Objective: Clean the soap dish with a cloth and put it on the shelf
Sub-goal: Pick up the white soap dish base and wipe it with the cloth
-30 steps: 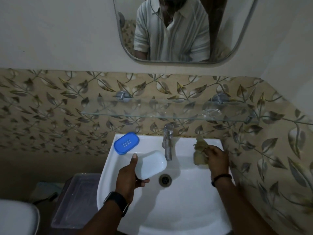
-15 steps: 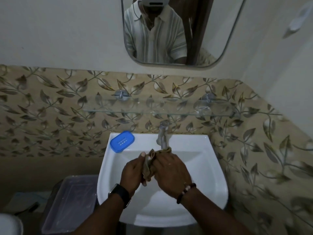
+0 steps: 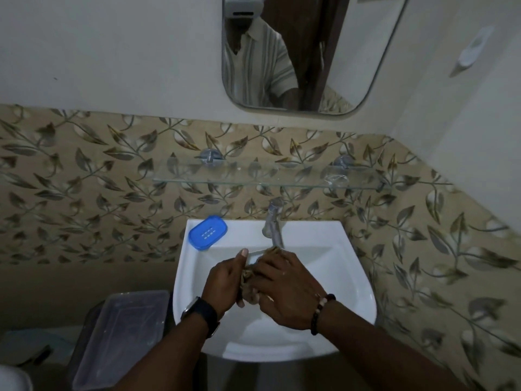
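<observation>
Over the white sink (image 3: pixel 355 280) my left hand (image 3: pixel 225 280) grips the white soap dish base (image 3: pixel 253 256), of which only a small pale edge shows between my hands. My right hand (image 3: pixel 284 289) presses a brownish cloth (image 3: pixel 249 276) against the dish. The blue slotted soap dish insert (image 3: pixel 208 232) lies on the sink's back left rim. A glass shelf (image 3: pixel 253 179) is fixed to the leaf-patterned wall above the tap.
A chrome tap (image 3: pixel 273 221) stands at the sink's back, just beyond my hands. A clear plastic box (image 3: pixel 121 334) sits left of the sink. A mirror (image 3: pixel 310 52) hangs above the shelf. A small clear object (image 3: pixel 335 179) rests on the shelf's right end.
My right hand took the cloth from the sink's right rim and brought it onto the white dish held by my left hand. Both hands now stay together over the basin.
</observation>
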A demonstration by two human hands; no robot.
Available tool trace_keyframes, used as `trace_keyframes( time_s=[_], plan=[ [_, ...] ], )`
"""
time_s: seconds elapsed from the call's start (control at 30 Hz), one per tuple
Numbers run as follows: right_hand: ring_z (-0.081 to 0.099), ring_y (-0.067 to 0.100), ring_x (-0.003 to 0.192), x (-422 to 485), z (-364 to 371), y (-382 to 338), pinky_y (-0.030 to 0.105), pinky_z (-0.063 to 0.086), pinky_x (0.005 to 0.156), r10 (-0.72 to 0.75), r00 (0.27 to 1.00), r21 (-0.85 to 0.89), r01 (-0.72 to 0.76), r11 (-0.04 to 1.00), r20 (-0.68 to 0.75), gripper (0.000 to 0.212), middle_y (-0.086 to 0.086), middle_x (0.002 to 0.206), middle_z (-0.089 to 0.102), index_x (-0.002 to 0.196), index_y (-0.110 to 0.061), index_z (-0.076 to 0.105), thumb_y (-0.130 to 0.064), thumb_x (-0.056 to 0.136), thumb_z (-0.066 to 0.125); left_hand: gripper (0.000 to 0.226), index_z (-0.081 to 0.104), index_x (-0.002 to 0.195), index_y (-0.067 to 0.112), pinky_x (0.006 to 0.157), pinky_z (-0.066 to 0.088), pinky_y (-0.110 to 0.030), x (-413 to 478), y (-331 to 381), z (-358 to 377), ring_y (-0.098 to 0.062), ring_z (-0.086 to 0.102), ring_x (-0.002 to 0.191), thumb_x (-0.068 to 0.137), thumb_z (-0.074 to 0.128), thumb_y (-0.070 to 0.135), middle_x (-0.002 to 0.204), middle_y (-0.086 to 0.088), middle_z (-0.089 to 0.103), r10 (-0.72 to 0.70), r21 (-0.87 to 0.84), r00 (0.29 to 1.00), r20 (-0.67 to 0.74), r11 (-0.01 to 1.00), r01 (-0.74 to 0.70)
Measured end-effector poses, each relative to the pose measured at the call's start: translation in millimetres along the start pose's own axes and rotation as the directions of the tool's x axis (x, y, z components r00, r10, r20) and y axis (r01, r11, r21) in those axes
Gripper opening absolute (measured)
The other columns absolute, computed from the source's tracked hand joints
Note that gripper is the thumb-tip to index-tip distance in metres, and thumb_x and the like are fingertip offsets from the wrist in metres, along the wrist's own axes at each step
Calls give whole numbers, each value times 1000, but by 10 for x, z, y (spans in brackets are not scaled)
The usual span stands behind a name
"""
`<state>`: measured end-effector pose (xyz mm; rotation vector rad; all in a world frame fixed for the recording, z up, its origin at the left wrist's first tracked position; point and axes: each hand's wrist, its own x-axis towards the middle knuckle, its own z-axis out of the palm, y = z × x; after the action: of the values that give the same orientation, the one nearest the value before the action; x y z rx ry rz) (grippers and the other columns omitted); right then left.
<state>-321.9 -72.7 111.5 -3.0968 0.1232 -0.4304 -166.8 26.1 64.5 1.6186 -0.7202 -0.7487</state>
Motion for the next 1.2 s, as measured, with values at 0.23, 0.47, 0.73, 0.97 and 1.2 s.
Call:
trace_keyframes(
  time_s=[0.23,0.47,0.73,0.97,1.2],
  plan=[
    [51,30,124,20,185,-145,43,34,106,248,969,-242,-245,939,-20,37,8,132,57,129,-23,53,-29,94,44,64,74,74,22,61,61,-39,59,-47,-155,-23,72,65,97,36,68,69,-3,75,92,86,995,-38,992,-89],
    [59,25,108,80,374,-554,35,42,93,470,874,52,-467,882,-125,50,0,107,65,118,-24,62,-4,73,66,69,65,60,16,64,52,-33,34,-4,-61,-15,66,64,97,36,67,63,0,71,66,152,986,-154,987,-42],
    [45,19,133,45,9,-150,41,30,115,259,966,-147,-256,955,0,50,-2,138,54,129,-33,54,-49,82,59,64,74,70,28,52,55,-30,11,-16,-123,-19,70,53,91,37,77,62,-6,74,17,50,1000,-11,999,-17],
    [57,19,89,116,256,-444,35,51,85,277,958,-7,-278,960,-66,31,-4,94,64,102,-23,67,-9,74,62,73,73,77,10,47,60,-37,-6,40,-76,-30,72,52,91,41,73,64,-10,75,-75,-65,995,-65,995,71],
    [56,8,87,74,8,-225,25,43,79,260,960,534,-274,800,104,13,-4,99,66,103,-17,63,-23,92,64,35,73,87,19,78,61,-34,64,108,-157,-25,72,90,94,60,51,90,-2,75,63,-85,998,-6,994,-63]
  ],
)
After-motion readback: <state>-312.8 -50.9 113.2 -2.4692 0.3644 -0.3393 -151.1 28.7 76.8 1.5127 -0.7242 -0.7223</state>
